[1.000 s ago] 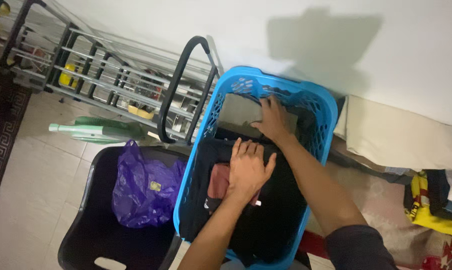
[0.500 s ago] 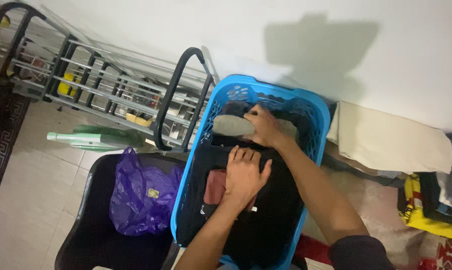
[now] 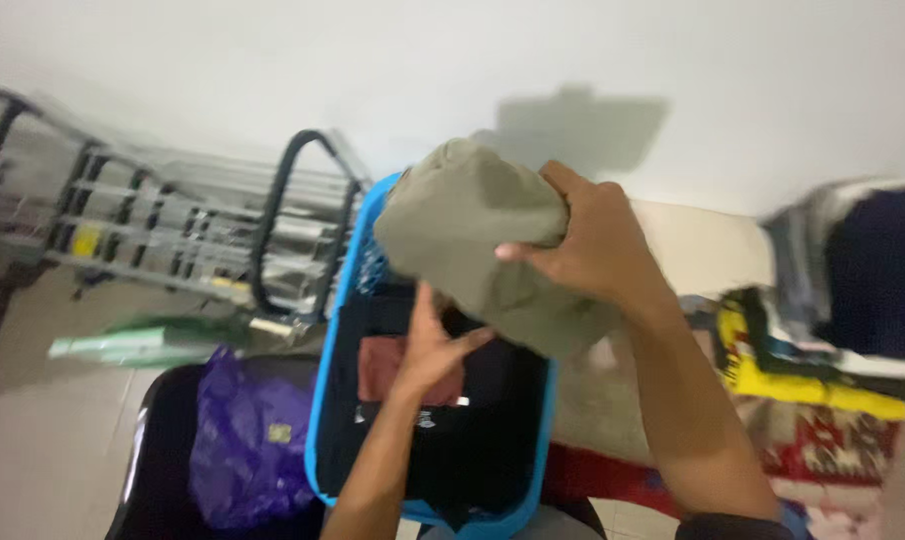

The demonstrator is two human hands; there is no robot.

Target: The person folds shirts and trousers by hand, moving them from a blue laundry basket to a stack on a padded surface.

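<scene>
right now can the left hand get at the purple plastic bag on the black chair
Probably yes: the left hand is empty over the blue laundry basket, and the purple plastic bag lies uncovered just beyond its rim.

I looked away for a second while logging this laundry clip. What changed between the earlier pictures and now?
The right hand took hold of an olive-grey cloth at the far end of the blue basket and lifted it up out of it. The left hand stayed over the dark clothes; the purple bag stayed put.
</scene>
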